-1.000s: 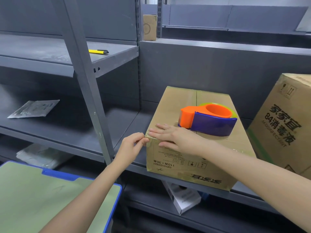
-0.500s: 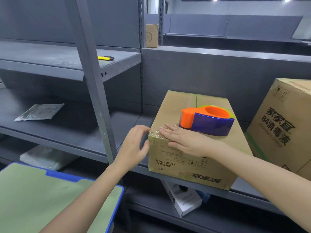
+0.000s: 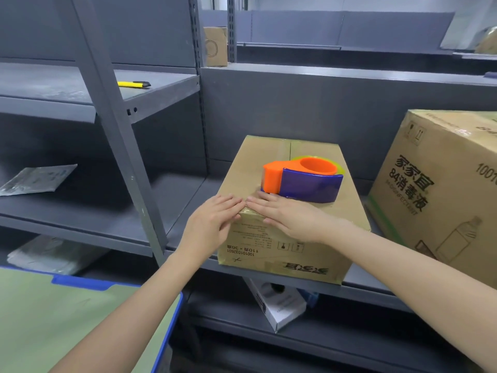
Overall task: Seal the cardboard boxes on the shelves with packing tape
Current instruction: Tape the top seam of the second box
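Cardboard box (image 3: 258,162) sits at the front edge of the shelf (image 3: 368,288). Bare shelf lies at 9 o'clock, a larger carton (image 3: 435,189) at 3. My left hand (image 3: 212,224) and right hand (image 3: 285,218) press its near corner, fingers straight, gripping nothing. The tape dispenser (image 3: 304,181) lies on the box at 12.

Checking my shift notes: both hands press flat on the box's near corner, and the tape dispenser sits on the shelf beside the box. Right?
Not quite: the head view shows the tape dispenser sitting on top of the box, not on the shelf beside it. The left hand and right hand do press flat on its near corner.
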The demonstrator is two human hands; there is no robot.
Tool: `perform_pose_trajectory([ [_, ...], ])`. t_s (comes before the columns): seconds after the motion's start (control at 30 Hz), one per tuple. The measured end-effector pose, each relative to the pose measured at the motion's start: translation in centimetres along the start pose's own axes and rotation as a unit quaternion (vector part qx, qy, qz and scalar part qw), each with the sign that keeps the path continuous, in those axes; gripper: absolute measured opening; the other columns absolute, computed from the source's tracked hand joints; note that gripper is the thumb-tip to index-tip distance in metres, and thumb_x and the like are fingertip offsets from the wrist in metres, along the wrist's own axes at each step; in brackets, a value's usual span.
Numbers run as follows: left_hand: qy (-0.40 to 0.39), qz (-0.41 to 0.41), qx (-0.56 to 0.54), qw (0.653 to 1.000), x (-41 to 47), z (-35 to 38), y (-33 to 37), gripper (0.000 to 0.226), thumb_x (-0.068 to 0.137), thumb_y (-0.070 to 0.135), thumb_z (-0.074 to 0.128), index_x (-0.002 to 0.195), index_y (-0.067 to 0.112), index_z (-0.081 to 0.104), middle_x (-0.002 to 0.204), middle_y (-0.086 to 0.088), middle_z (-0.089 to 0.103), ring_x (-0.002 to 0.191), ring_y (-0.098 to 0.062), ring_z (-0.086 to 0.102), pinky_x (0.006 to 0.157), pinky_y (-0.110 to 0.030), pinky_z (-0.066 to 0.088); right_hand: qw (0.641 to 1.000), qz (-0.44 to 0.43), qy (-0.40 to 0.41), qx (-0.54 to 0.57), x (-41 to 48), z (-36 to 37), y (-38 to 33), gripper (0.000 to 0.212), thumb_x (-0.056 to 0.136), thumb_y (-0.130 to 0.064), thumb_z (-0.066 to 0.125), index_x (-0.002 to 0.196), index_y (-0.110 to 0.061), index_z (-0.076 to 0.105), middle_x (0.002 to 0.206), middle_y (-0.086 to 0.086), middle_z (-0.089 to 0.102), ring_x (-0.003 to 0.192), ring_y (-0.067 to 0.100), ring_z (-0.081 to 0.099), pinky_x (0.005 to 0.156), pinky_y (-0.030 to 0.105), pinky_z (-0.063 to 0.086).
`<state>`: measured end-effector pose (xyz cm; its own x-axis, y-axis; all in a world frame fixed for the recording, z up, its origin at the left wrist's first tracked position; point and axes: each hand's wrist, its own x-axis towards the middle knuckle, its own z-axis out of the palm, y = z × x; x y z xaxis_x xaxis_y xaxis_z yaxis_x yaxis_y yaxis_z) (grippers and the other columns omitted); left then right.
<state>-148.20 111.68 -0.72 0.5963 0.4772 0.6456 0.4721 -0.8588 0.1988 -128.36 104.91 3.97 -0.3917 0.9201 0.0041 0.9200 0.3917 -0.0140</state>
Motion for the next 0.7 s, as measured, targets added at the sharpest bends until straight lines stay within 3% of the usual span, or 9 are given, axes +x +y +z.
perform_pose_trajectory([
  [0.13, -0.019, 0.013, 0.051, 0.998, 0.2, -0.2, 1.1, 0.036, 0.087, 0.012, 0.062, 0.123, 0.008, 0.06, 0.125, -0.007, 0.06, 0.122, -0.025, 0.052, 0.11, -0.036, 0.027, 1.0, -0.006, -0.013, 0.012, -1.1, -0.5, 0.7, 0.052, 0.102, -0.028, 0.03, 0.15, -0.02, 0.011, 0.157, -0.009, 0.005, 0.143, 0.004, -0.001, 0.11, 0.014, -0.003],
  [0.27, -0.025, 0.073, 0.049, 0.996, 1.2, 0.7, 3.7, 0.035, 0.082, 0.005, 0.066, 0.117, 0.001, 0.063, 0.119, -0.015, 0.063, 0.113, -0.031, 0.058, 0.098, -0.041, 0.035, 0.999, 0.027, -0.014, 0.036, -4.5, -0.3, 2.6, 0.052, 0.102, -0.03, 0.03, 0.15, -0.024, 0.012, 0.151, -0.018, -0.001, 0.134, -0.008, -0.003, 0.11, 0.014, 0.001],
  [0.37, -0.02, 0.089, 0.036, 0.995, 2.2, 1.9, 5.3, 0.032, 0.08, 0.006, 0.069, 0.111, -0.001, 0.066, 0.115, -0.017, 0.064, 0.107, -0.033, 0.062, 0.094, -0.05, 0.043, 0.999, 0.039, -0.014, 0.025, -6.0, -0.1, 3.6, 0.051, 0.101, -0.025, 0.033, 0.149, -0.024, 0.014, 0.151, -0.017, 0.002, 0.138, -0.003, 0.0, 0.113, 0.02, 0.005],
  [0.5, 0.005, 0.056, 0.005, 0.998, 1.9, 2.8, 5.7, 0.035, 0.074, -0.003, 0.073, 0.107, 0.003, 0.069, 0.11, -0.011, 0.067, 0.104, -0.03, 0.064, 0.088, -0.049, 0.051, 0.998, 0.051, 0.012, 0.043, -6.0, 0.8, 3.3, 0.053, 0.101, -0.015, 0.037, 0.148, -0.024, 0.017, 0.156, -0.007, 0.013, 0.144, 0.01, 0.008, 0.117, 0.025, 0.008],
  [0.6, 0.005, 0.038, 0.017, 0.999, 1.8, 2.6, 5.7, 0.031, 0.083, 0.014, 0.066, 0.113, 0.005, 0.067, 0.116, -0.01, 0.065, 0.111, -0.028, 0.061, 0.096, -0.047, 0.047, 0.997, 0.073, -0.001, 0.036, -6.3, 0.9, 3.2, 0.054, 0.101, -0.018, 0.034, 0.15, -0.026, 0.011, 0.158, -0.004, 0.008, 0.145, 0.016, 0.007, 0.116, 0.039, 0.021],
  [0.7, -0.022, 0.03, 0.007, 0.999, 2.2, 2.5, 6.8, 0.038, 0.085, 0.024, 0.065, 0.117, 0.005, 0.063, 0.122, -0.01, 0.061, 0.116, -0.027, 0.056, 0.101, -0.044, 0.042, 0.997, 0.059, -0.016, 0.04, -8.0, -0.1, 4.2, 0.052, 0.102, -0.022, 0.032, 0.15, -0.021, 0.011, 0.157, -0.005, 0.006, 0.145, 0.013, 0.004, 0.118, 0.033, 0.012],
])
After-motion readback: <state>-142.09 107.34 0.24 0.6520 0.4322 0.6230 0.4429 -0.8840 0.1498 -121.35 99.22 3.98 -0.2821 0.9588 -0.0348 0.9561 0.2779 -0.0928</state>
